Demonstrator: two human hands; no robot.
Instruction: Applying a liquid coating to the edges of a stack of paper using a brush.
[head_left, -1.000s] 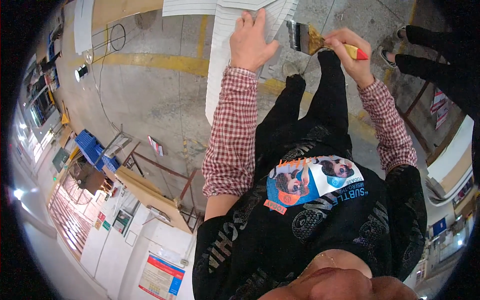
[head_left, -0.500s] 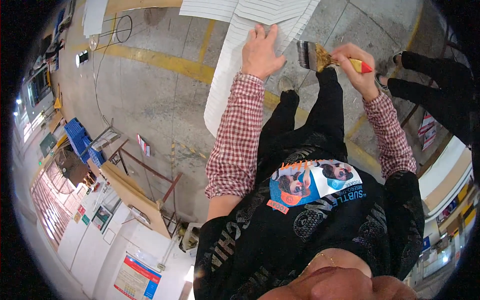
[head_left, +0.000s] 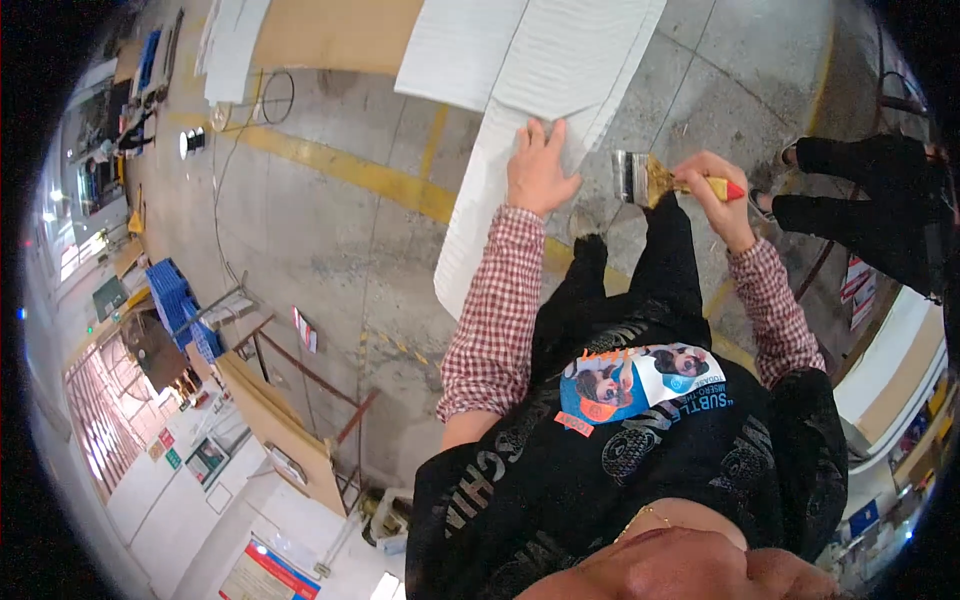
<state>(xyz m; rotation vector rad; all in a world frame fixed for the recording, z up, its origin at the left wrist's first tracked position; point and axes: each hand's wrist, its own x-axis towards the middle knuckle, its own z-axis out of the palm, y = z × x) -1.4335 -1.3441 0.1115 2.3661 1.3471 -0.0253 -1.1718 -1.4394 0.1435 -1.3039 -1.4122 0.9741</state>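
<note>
Starting far left, past a stack of blue crates by the wall, then out across bare concrete floor, grey and scuffed, crossed by a yellow painted line. On to the long white ribbed panel lying flat on that floor, near end pointing back towards the body, wider white sheets beyond its far end.

Left hand pressed palm-down on the panel, fingers spread and released, grasping nothing, simply pinning it. Same flat press as a second ago, no slide along the ribs.

Just right of it, a wide flat paintbrush, head turned towards the panel, hanging beside the panel's right edge, over floor rather than on the white. Right hand clenched round the yellow, red-tipped handle, fingers wrapped tight.

Held just there half a second back too, only lower in view now, with more panel showing above. Judging by that: panel steadied, brush poised at the edge, seemingly no fresh stroke laid in between.

Far right, another person's dark-trousered legs, standing near, clear of the brush.
</note>
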